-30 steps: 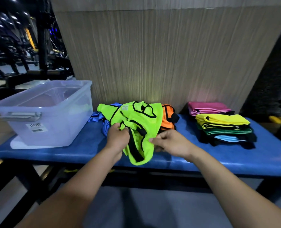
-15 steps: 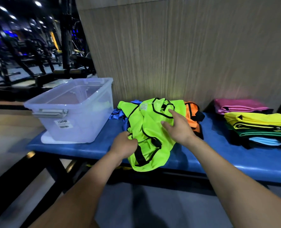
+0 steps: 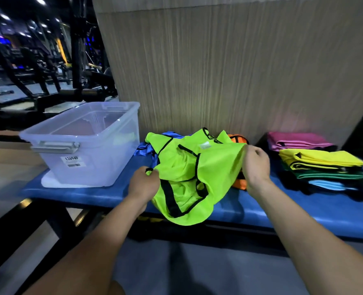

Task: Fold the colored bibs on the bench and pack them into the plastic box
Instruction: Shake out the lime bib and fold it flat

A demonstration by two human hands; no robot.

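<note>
My left hand (image 3: 143, 184) and right hand (image 3: 256, 165) each pinch an edge of the green bib (image 3: 189, 177) over the bench (image 3: 261, 211), not yet folded. Four folded bibs (image 3: 321, 165) wait right; the box (image 3: 84, 145) looks empty; orange and blue remain.

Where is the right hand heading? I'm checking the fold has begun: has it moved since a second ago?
Yes. The right hand has moved up and right along the green bib, away from the plastic box.
</note>
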